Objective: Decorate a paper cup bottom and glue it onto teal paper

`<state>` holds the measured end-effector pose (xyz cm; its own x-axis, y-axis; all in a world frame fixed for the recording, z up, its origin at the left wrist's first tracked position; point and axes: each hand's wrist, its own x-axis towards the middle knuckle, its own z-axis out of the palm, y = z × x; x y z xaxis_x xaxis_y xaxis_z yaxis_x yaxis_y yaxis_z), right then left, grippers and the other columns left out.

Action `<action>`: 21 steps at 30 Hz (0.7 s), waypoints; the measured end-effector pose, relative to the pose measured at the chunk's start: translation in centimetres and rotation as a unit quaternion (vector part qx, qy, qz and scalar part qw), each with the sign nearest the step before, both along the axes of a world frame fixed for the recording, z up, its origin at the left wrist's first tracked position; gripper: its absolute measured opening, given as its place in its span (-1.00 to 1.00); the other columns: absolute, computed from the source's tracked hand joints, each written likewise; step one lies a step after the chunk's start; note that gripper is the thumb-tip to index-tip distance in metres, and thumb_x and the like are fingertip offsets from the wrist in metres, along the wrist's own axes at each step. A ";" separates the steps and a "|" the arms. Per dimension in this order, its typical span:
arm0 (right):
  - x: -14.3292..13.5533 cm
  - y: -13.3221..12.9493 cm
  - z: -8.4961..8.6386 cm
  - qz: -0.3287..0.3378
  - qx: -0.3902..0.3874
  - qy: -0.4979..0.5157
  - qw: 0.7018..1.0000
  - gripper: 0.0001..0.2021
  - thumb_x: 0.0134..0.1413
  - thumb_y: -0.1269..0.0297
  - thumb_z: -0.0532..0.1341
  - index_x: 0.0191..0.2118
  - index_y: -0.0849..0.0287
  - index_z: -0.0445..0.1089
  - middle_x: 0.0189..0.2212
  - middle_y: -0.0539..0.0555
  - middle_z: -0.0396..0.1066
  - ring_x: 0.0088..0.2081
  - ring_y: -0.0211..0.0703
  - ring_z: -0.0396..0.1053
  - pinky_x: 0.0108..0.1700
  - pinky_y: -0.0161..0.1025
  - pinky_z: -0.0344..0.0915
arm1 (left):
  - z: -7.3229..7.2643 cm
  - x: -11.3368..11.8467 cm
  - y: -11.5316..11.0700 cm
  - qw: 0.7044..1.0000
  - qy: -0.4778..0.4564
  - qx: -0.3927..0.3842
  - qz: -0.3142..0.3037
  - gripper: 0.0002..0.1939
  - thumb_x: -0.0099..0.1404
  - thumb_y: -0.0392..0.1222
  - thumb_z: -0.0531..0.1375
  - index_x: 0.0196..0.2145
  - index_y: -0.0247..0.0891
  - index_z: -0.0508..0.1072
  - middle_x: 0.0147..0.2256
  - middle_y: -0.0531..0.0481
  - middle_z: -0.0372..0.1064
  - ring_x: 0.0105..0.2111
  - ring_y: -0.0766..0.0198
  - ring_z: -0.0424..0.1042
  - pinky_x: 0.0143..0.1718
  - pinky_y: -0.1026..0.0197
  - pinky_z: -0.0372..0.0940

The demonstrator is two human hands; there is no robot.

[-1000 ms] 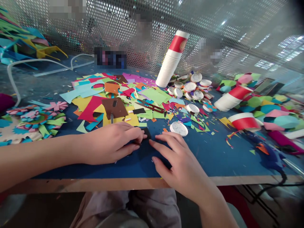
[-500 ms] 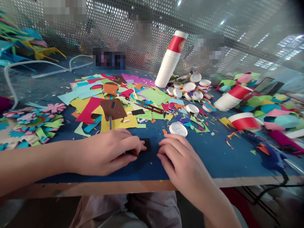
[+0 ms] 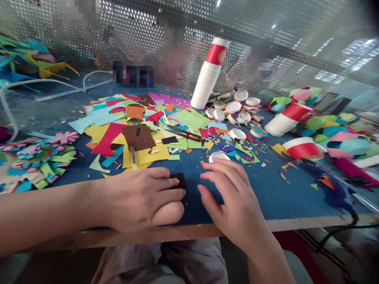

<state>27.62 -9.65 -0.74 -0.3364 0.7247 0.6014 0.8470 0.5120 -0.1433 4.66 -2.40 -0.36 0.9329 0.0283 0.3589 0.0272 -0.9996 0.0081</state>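
My left hand (image 3: 145, 199) lies low over the table, palm down, fingers bent and close together on a small black piece of paper (image 3: 179, 180). Part of that piece shows beyond the fingertips; the rest is hidden under the hand. To the right, my right hand (image 3: 229, 189) hovers with thumb and fingers apart, holding nothing. Its fingers partly cover a white round paper-cup base (image 3: 217, 156). Beyond my left hand, a pen (image 3: 133, 156) lies across yellow paper (image 3: 156, 154) beside a brown paper piece (image 3: 145, 139).
Scissors (image 3: 186, 134) lie among coloured paper scraps. A tall leaning stack of paper cups (image 3: 209, 77) stands behind them, near cut cup bases (image 3: 233, 107). At the right are a red-and-white cup (image 3: 304, 149) and a blue glue gun (image 3: 334, 189). Paper flowers (image 3: 44, 156) lie left.
My left hand has turned flatter, its thumb moving nearer the table's front edge. My right hand's fingers have spread and risen over the white cup base. The view has shifted slightly.
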 end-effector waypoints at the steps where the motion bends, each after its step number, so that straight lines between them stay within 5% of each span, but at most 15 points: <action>1: -0.3 0.0 0.1 0.010 0.001 0.006 1.000 -0.89 0.19 0.43 0.19 -0.16 0.20 0.38 -0.09 0.23 0.46 0.08 0.09 0.32 0.10 0.10 0.37 | -0.1 0.0 0.1 1.000 0.000 -0.027 0.000 -0.66 0.50 -0.31 -0.14 -0.21 -0.24 0.42 -0.04 -0.19 0.54 -0.04 0.07 0.53 -0.02 0.05 0.32; 4: -1.1 0.1 0.1 0.032 0.003 0.021 0.999 -0.89 0.17 0.47 0.18 -0.19 0.19 0.37 -0.15 0.19 0.49 0.05 0.07 0.37 0.09 0.04 0.39 | -0.5 -0.4 0.9 0.979 -0.036 -0.198 0.039 -0.80 0.48 -0.28 -0.04 -0.14 -0.21 0.37 -0.11 -0.13 0.56 -0.10 0.14 0.55 -0.07 0.10 0.38; 8: -0.8 0.5 -0.8 -0.055 0.036 -0.009 0.998 -0.86 0.16 0.52 0.16 -0.34 0.13 0.28 -0.36 0.12 0.47 -0.19 0.03 0.44 -0.12 -0.01 0.42 | -0.5 -0.6 2.1 0.881 -0.095 -0.445 0.132 -0.92 0.43 -0.17 0.09 -0.22 -0.22 0.31 -0.04 -0.13 0.50 -0.06 0.18 0.54 -0.14 0.20 0.44; 11: 0.2 0.7 -1.3 -0.171 0.053 -0.035 0.983 -0.83 0.16 0.49 0.15 -0.38 0.09 0.20 -0.43 0.09 0.38 -0.33 0.00 0.38 -0.30 -0.07 0.35 | 0.0 -0.3 2.4 0.874 -0.134 -0.437 0.167 -0.88 0.37 -0.15 0.18 -0.29 -0.24 0.41 -0.05 -0.11 0.48 -0.02 0.16 0.48 -0.02 0.15 0.39; 13: 0.6 0.4 -1.1 -0.192 0.059 0.005 0.980 -0.87 0.16 0.47 0.16 -0.33 0.08 0.22 -0.40 0.09 0.37 -0.34 -0.03 0.36 -0.33 -0.13 0.33 | 0.4 -0.1 2.4 0.872 -0.144 -0.426 0.194 -0.86 0.35 -0.14 0.18 -0.29 -0.24 0.49 -0.14 -0.07 0.49 -0.13 0.19 0.48 -0.08 0.15 0.39; 17: -0.4 -0.5 0.1 -0.102 0.007 0.138 0.985 -0.90 0.19 0.35 0.22 -0.16 0.14 0.37 -0.25 0.10 0.47 -0.26 -0.12 0.42 -0.25 -0.19 0.37 | 1.0 0.3 1.7 0.788 -0.152 -0.545 0.241 -0.83 0.28 -0.09 0.23 -0.30 -0.24 0.51 -0.32 -0.01 0.53 -0.31 0.25 0.50 -0.32 0.24 0.41; 21: -2.7 -0.5 1.2 -0.005 -0.062 0.217 0.974 -0.93 0.19 0.31 0.25 -0.22 0.13 0.46 -0.27 0.06 0.51 -0.24 -0.16 0.45 -0.24 -0.23 0.38 | 1.4 1.0 0.7 0.709 -0.174 -0.644 0.227 -0.85 0.13 -0.18 0.32 -0.35 -0.26 0.45 -0.41 0.06 0.51 -0.38 0.29 0.51 -0.37 0.29 0.42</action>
